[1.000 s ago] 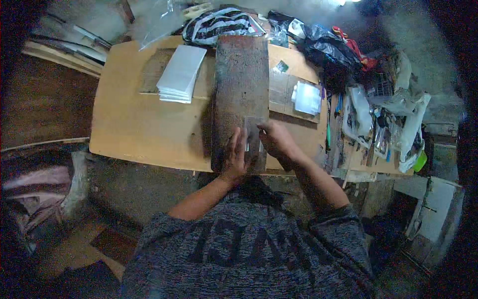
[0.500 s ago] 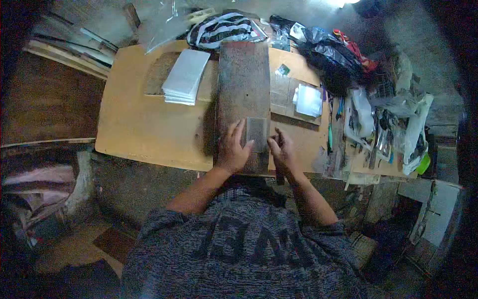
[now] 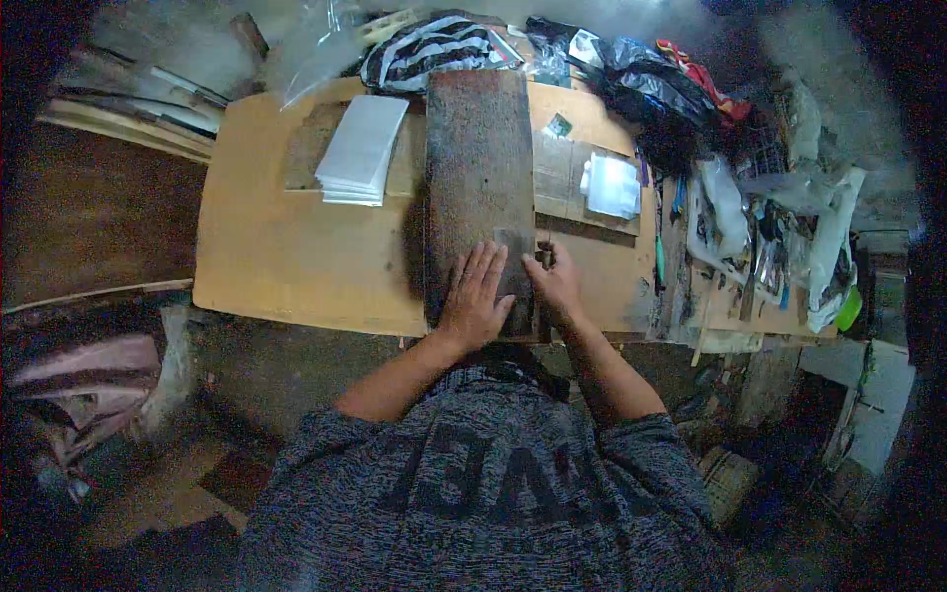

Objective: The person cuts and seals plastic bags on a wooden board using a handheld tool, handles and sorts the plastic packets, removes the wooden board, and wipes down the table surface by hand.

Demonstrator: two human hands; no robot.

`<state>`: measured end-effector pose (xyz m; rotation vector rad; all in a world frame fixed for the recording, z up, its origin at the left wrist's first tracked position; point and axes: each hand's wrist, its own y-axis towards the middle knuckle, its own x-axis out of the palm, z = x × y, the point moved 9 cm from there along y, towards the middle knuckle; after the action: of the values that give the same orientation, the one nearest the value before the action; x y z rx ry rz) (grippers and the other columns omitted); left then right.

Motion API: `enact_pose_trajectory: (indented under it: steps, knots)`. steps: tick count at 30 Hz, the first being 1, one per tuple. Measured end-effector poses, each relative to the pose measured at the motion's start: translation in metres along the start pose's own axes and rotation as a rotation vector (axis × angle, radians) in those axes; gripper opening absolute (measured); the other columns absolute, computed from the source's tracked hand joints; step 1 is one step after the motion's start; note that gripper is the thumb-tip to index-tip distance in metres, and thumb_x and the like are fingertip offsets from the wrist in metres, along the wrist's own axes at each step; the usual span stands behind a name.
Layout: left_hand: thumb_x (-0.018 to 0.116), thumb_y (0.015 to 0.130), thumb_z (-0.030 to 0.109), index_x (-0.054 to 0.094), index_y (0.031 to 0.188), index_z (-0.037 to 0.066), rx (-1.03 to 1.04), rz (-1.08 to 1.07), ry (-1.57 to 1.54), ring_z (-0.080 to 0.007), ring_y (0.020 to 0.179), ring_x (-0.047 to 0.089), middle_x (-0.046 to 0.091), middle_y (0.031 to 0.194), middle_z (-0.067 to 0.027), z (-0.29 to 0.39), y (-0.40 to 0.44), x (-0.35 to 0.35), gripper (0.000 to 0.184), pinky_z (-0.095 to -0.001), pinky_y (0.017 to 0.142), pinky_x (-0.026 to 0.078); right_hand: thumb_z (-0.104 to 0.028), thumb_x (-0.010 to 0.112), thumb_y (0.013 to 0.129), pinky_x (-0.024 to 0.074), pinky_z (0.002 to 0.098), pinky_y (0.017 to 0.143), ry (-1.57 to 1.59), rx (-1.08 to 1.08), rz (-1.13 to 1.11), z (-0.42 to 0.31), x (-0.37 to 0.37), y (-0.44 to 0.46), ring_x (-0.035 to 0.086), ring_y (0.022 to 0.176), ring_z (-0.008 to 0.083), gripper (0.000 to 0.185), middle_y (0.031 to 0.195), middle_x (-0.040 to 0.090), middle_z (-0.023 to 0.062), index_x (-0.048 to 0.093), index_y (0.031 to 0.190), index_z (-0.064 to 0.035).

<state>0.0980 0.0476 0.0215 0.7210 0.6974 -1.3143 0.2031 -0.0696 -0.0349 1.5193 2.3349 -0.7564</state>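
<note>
My left hand (image 3: pixel 477 301) lies flat with its fingers spread on a long dark wooden board (image 3: pixel 479 148), partly over a small clear sheet (image 3: pixel 512 244) near the board's front end. My right hand (image 3: pixel 555 280) is at the board's right edge, fingers curled round a dark, thin object that I cannot make out, its thumb near the sheet's edge. Left of the board rests a stack of white sheets (image 3: pixel 361 153). To the right, a smaller pile of clear sheets (image 3: pixel 612 185) sits on a flat wooden piece (image 3: pixel 559 178).
Beneath the board is a yellow-brown tabletop (image 3: pixel 296 257). Behind it lie a black-and-white striped bag (image 3: pixel 434 49) and black plastic bags (image 3: pixel 641 74). Tools and a white-edged tray (image 3: pixel 725 222) crowd the right side, with a green object (image 3: pixel 848 310) beyond.
My left hand has moved right, from beside the small sheet onto it. My right hand, away from the sheet half a second ago, is closer to its edge. The view has shifted slightly.
</note>
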Motion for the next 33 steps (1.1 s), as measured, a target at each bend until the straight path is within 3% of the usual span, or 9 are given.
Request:
enact_pose_trajectory:
  steps: [7,10,14,16,20,22,23,29,33]
  knots:
    - [0.061,0.083,0.022,0.021,0.145,0.004,0.138,-0.064,-0.075,-0.0371,0.137,0.022,0.025,0.147,-0.0205,0.017,0.004,0.011,0.076,-0.0498,0.113,0.014,-0.019,0.071,0.078,0.0491,0.0344,0.074,0.149,-0.057,0.003,0.004,-0.004,0.003,0.064,0.080,0.0237,0.035,0.090,0.067,0.0122,0.058,0.105,-0.0018]
    - [0.059,0.083,0.021,0.022,0.144,0.003,0.130,-0.018,-0.127,-0.0385,0.136,0.025,0.027,0.146,-0.0218,0.017,0.005,0.008,0.074,-0.0488,0.112,0.017,-0.018,0.072,0.077,0.0491,0.0341,0.074,0.079,-0.040,0.069,0.016,-0.013,0.003,0.063,0.080,0.0235,0.034,0.092,0.067,0.0113,0.059,0.104,-0.0015]
    - [0.058,0.085,0.022,0.022,0.144,0.002,0.035,-0.043,-0.197,-0.0394,0.134,0.028,0.029,0.144,-0.0232,0.011,0.008,-0.006,0.072,-0.0466,0.111,0.022,-0.016,0.072,0.079,0.0494,0.0298,0.068,0.299,0.049,0.021,0.008,-0.026,-0.009,0.062,0.076,0.0174,0.035,0.089,0.065,0.0078,0.057,0.108,-0.0031]
    - [0.058,0.089,0.028,0.026,0.142,0.002,-0.050,0.020,-0.377,-0.0361,0.128,0.038,0.036,0.139,-0.0239,0.006,0.008,-0.026,0.067,-0.0421,0.107,0.031,-0.015,0.072,0.080,0.0492,0.0277,0.066,0.393,0.113,-0.046,-0.017,-0.034,-0.028,0.061,0.075,0.0146,0.036,0.088,0.065,0.0066,0.056,0.110,-0.0036]
    - [0.051,0.095,0.030,0.037,0.136,0.001,-0.293,-0.131,-0.797,-0.0259,0.124,0.044,0.046,0.134,-0.0181,0.007,-0.001,-0.036,0.052,-0.0358,0.104,0.033,-0.013,0.071,0.081,0.0481,0.0232,0.063,0.620,0.185,-0.208,-0.064,-0.033,-0.066,0.059,0.075,0.0102,0.037,0.088,0.063,0.0043,0.053,0.113,-0.0041]
    - [0.057,0.093,0.029,0.048,0.124,0.000,-0.363,-0.216,-1.131,-0.0150,0.100,0.054,0.057,0.112,-0.0110,0.020,-0.008,-0.041,0.043,-0.0296,0.089,0.044,-0.011,0.070,0.082,0.0482,0.0227,0.065,0.652,0.187,-0.237,-0.078,-0.029,-0.081,0.059,0.076,0.0096,0.037,0.089,0.063,0.0040,0.053,0.114,-0.0037]
    - [0.057,0.093,0.020,0.057,0.107,0.000,-0.420,-0.179,-1.305,-0.0093,0.087,0.056,0.063,0.097,-0.0050,0.023,-0.012,-0.044,0.024,-0.0250,0.077,0.047,-0.009,0.070,0.082,0.0485,0.0229,0.066,0.668,0.167,-0.266,-0.085,-0.025,-0.087,0.059,0.078,0.0096,0.037,0.090,0.063,0.0038,0.053,0.114,-0.0035]
    - [0.059,0.090,0.009,0.063,0.084,0.000,-0.522,-0.097,-1.147,-0.0057,0.073,0.056,0.064,0.075,-0.0019,0.025,-0.034,-0.080,0.012,-0.0225,0.066,0.046,-0.004,0.068,0.082,0.0478,0.0232,0.076,0.632,0.119,-0.362,-0.128,-0.020,-0.114,0.058,0.084,0.0092,0.041,0.092,0.063,0.0026,0.051,0.119,-0.0036]
    - [0.060,0.089,0.010,0.062,0.084,0.000,-0.610,-0.160,-1.182,-0.0064,0.074,0.056,0.064,0.077,-0.0026,0.026,-0.049,-0.094,0.011,-0.0229,0.066,0.046,-0.004,0.069,0.081,0.0470,0.0225,0.076,0.705,0.219,-0.404,-0.139,-0.023,-0.122,0.057,0.082,0.0085,0.043,0.089,0.062,0.0016,0.050,0.120,-0.0039]
